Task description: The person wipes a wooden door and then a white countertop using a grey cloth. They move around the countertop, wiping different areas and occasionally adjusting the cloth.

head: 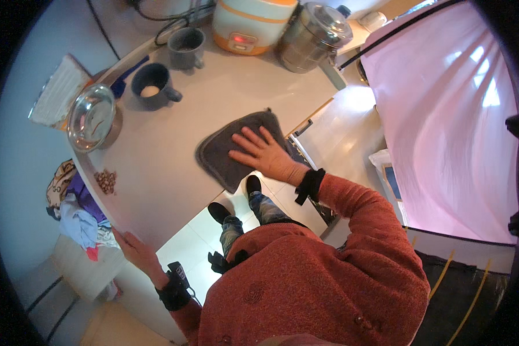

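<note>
My right hand (264, 155) lies flat with its fingers spread on a dark grey folded cloth (220, 160). This cloth rests on the white tabletop (164, 173), partly over its near edge. At the table's left corner, my left hand (136, 253) touches the edge, its fingertips partly hidden. A small pile of brown nuts or beans (106, 181) sits along the left edge. Beyond it stands a shiny steel bowl (88, 125). A dark mug (149, 78) with something pale and round inside stands farther back, beside a grey mug (188, 58).
A white and orange rice cooker (255, 26) with a red light stands at the back beside a lidded steel pot (307, 47). A blue-handled tool (129, 71) lies behind the dark mug. Clothes (82, 216) are heaped below left; a pink curtain (441, 129) hangs at right.
</note>
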Demonstrator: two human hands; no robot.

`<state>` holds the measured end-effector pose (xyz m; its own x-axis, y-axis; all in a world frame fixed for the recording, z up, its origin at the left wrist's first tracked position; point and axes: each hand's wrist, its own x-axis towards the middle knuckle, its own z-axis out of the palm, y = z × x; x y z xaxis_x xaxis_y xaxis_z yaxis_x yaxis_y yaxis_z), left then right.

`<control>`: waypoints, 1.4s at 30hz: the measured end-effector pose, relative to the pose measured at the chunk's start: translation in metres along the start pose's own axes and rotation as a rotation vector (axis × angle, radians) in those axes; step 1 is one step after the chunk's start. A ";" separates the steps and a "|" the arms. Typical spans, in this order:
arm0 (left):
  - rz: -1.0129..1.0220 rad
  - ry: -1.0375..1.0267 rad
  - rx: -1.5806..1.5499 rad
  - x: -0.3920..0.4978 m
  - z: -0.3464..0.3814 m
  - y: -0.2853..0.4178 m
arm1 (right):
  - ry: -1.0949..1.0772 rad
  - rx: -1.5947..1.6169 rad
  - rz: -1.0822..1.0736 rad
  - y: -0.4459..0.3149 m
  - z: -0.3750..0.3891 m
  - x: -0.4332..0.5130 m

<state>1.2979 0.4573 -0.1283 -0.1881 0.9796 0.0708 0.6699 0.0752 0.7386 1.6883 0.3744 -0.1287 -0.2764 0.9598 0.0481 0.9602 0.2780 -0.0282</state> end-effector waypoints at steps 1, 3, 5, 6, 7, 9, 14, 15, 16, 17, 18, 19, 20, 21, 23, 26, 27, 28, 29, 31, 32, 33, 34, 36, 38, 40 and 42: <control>0.014 0.009 0.010 0.001 0.000 -0.001 | -0.027 -0.003 0.044 0.014 -0.003 -0.008; -0.094 -0.045 -0.046 0.003 -0.001 -0.005 | -0.041 -0.041 0.106 0.038 -0.010 -0.020; 0.002 -0.014 -0.041 0.004 0.000 -0.009 | -0.111 -0.041 0.145 0.060 -0.018 -0.030; -0.010 -0.022 -0.021 0.005 -0.001 -0.011 | -0.113 -0.021 0.147 0.070 -0.021 -0.034; 0.005 -0.022 0.020 0.007 -0.001 -0.012 | -0.088 0.028 0.140 0.079 -0.024 -0.039; 0.048 0.002 0.097 0.009 -0.001 -0.011 | -0.073 0.077 0.113 0.097 -0.029 -0.047; 0.245 0.187 0.368 -0.002 0.001 0.022 | 0.032 0.179 0.053 0.142 -0.029 -0.071; 0.306 0.151 0.362 -0.007 0.007 0.032 | 0.044 0.194 0.061 0.153 -0.028 -0.076; 0.334 0.119 0.340 -0.013 0.016 0.042 | 0.062 0.214 0.064 0.165 -0.027 -0.080; 0.389 0.089 0.315 -0.019 0.026 0.051 | 0.069 0.208 0.087 0.177 -0.026 -0.084; 0.374 0.045 0.297 -0.025 0.038 0.059 | 0.078 0.202 0.108 0.190 -0.025 -0.088; 0.327 0.024 0.292 -0.025 0.048 0.065 | 0.075 0.196 0.136 0.202 -0.024 -0.092; 0.352 0.012 0.279 -0.025 0.061 0.069 | 0.101 0.193 0.151 0.212 -0.023 -0.095; 0.376 0.000 0.267 -0.025 0.073 0.071 | 0.121 0.183 0.157 0.222 -0.021 -0.097; 0.349 0.029 0.338 -0.020 0.088 0.072 | 0.114 0.156 0.196 0.236 -0.018 -0.099; 0.361 0.078 0.452 -0.014 0.098 0.068 | 0.197 0.220 0.198 0.251 -0.015 -0.096; 0.370 0.097 0.452 -0.012 0.101 0.066 | 0.185 0.231 0.212 0.255 -0.014 -0.094; 0.329 0.107 0.449 -0.012 0.103 0.065 | 0.188 0.243 0.210 0.258 -0.014 -0.092; 0.332 0.121 0.508 -0.013 0.104 0.065 | 0.210 0.255 0.208 0.259 -0.013 -0.090; 0.253 0.139 0.614 -0.016 0.106 0.067 | 0.243 0.229 0.214 0.261 -0.012 -0.087; 0.217 0.137 0.627 -0.017 0.108 0.069 | 0.271 0.213 0.216 0.261 -0.011 -0.087; 0.198 0.138 0.645 -0.018 0.107 0.071 | 0.289 0.202 0.215 0.260 -0.011 -0.087; 0.187 0.148 0.656 -0.019 0.107 0.073 | 0.360 0.211 0.201 0.260 -0.010 -0.088; 0.191 0.130 0.646 -0.018 0.106 0.077 | 0.381 0.259 0.232 0.259 -0.010 -0.092; 0.214 0.130 0.643 -0.017 0.105 0.078 | 0.395 0.276 0.245 0.258 -0.011 -0.098; 0.234 0.143 0.648 -0.017 0.104 0.077 | 0.377 0.308 0.272 0.257 -0.012 -0.100; 0.258 0.145 0.619 -0.016 0.104 0.074 | 0.372 0.295 0.313 0.256 -0.013 -0.098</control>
<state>1.4247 0.4668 -0.1446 -0.0330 0.9490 0.3136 0.9853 -0.0218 0.1697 1.9615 0.3508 -0.1277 0.1038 0.9348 0.3397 0.9273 0.0326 -0.3729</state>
